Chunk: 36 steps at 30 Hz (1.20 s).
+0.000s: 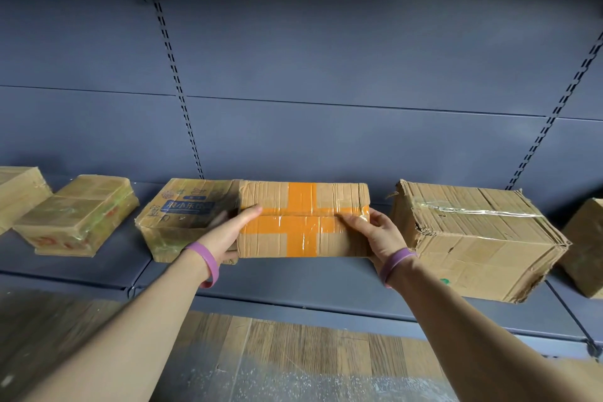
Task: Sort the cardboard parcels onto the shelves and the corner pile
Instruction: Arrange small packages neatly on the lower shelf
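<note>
A dark grey metal shelf (293,287) with a slotted back panel (326,59) holds a row of cardboard parcels above a wood-patterned floor (310,346). The biggest, a crumpled box (473,238) sealed with clear tape, sits just right of centre. Beside it, at the middle of the shelf, is the orange-taped parcel (303,222), held between both hands. Its left end is against a box with blue printing (182,215); whether its base rests on the shelf cannot be told. Further left lie a flat wrapped parcel (78,215) and another box (19,192) cut off by the frame edge. The left hand (231,232) grasps the parcel's left end, thumb on top. The right hand (375,232) grips the right end, thumb on the tape. Each wrist wears a purple band (205,258).
</note>
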Motion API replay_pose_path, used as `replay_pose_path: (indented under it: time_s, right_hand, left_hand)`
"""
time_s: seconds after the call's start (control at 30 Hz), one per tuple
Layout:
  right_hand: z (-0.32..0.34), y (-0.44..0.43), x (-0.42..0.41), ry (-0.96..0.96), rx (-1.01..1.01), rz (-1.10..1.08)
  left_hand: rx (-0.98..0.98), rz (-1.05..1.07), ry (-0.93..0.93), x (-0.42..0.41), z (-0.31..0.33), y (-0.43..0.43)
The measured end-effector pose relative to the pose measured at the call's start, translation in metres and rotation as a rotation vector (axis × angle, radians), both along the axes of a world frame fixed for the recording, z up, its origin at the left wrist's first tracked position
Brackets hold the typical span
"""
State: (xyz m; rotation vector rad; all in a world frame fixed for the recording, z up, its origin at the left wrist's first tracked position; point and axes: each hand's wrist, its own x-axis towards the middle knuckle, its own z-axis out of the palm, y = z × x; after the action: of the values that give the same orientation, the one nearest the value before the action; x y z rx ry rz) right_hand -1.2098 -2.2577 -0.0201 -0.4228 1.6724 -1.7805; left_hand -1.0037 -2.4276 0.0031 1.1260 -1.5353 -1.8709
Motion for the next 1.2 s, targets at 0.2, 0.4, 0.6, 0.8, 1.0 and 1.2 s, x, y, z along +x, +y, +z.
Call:
replay_pose_path:
  time_s: [0.2,0.4,0.6,0.8,1.0,1.2]
  right_hand:
    - [0.007,0.003,0.004,-0.165,0.058,-0.027]
    - [0.004,0.007,0.0,-0.15,0.101,-0.115]
    - [-0.003,0.006,-0.004,-0.094,0.112,-0.092]
    - [-0.005,0.004,-0.003,-0.054,0.104,-0.006]
    - [-0.003,0.007,0.004,0.096,0.168,0.116]
    - [0.002,0.01,0.011,-0.002,0.113,0.15]
  left_hand:
    - [-0.081,-0.194,-0.008,0.008,0.003,0.002]
    - [-0.155,-0.297,-0.075,0.008,0.0,0.0]
    - [-0.01,-0.277,-0.015,0.002,0.007,0.006]
    - [0.007,-0.048,-0.055,-0.004,0.02,0.007]
    - [0.112,0.107,-0.086,-0.008,0.019,0.004]
    - [0.075,0.077,-0.121,-0.012,0.017,0.002]
